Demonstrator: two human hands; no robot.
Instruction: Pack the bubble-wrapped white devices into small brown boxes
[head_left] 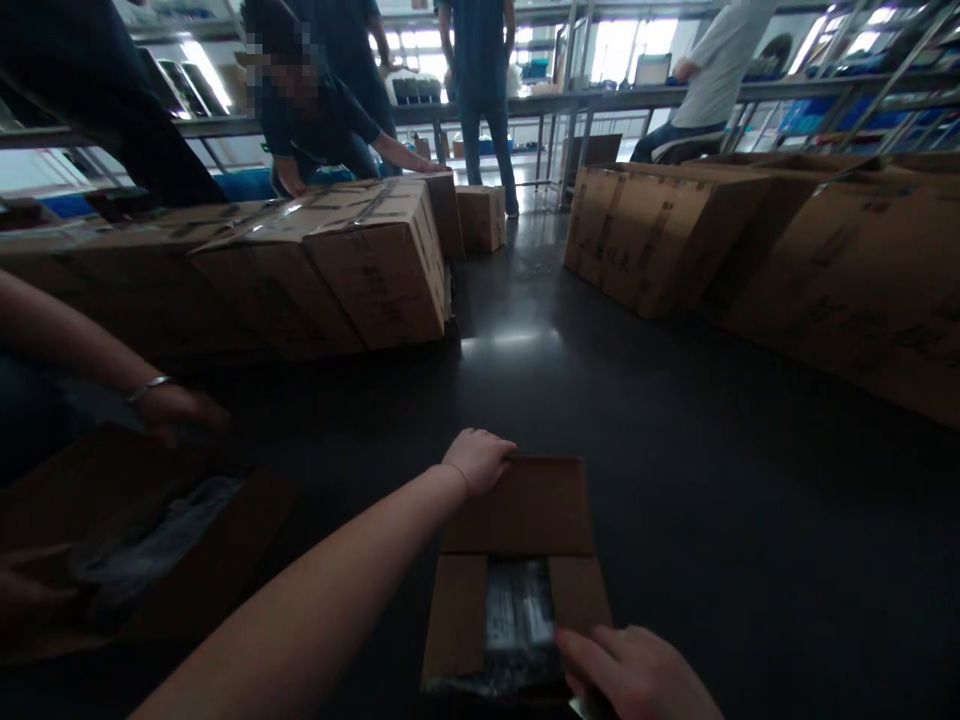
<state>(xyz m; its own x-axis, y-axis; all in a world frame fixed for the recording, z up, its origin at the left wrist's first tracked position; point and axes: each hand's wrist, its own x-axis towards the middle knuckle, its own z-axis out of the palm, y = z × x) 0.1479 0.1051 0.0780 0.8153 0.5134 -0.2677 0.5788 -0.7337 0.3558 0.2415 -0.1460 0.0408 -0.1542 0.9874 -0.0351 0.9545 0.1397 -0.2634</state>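
Two hands of yours are on one small cardboard box [517,590] that sits on the dark floor [675,450], close to you at the near edge of the view. Your left hand [480,458] reaches across to the far side of the box, and its fingers [501,452] curl over the edge of the far flap [529,505], which lies folded back, away from you. Your right hand [637,675] rests at the near right corner of the box, with its fingers spread loosely on the side flap; you cannot tell if it grips anything. The box is open in the middle, and something wrapped in shiny clear plastic [517,610] shows in the gap between the two side flaps. To your left, another person's hand with a bracelet [176,410] hovers over a second open box [150,540] that also has plastic-wrapped stuff inside. Farther back on the left stands a row of big taped boxes [360,260], and a person in dark clothes [315,110] leans over them with both hands on top. On the right side of the floor, more big boxes [675,235] lie in a row. Far behind, people stand by long metal shelves [570,95] near bright windows.
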